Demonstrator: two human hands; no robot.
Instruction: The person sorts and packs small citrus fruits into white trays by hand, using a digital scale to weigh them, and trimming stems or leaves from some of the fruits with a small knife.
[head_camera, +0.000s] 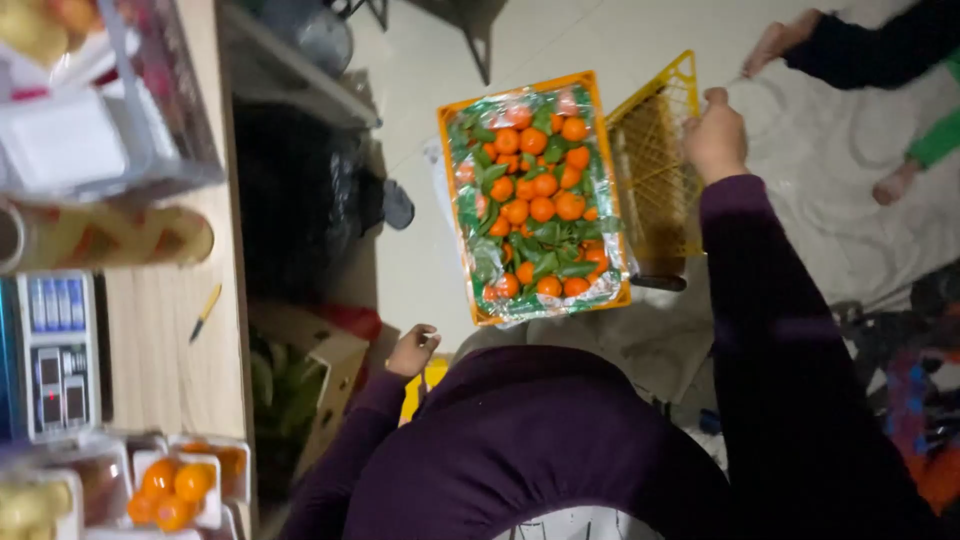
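The empty yellow crate (655, 165), tilted on edge, is gripped at its top rim by the right hand (716, 135), just beside the orange crate of leafy mandarins (538, 195) on the floor. The left hand (413, 350) is held low near a cardboard box (325, 370); its grasp cannot be made out.
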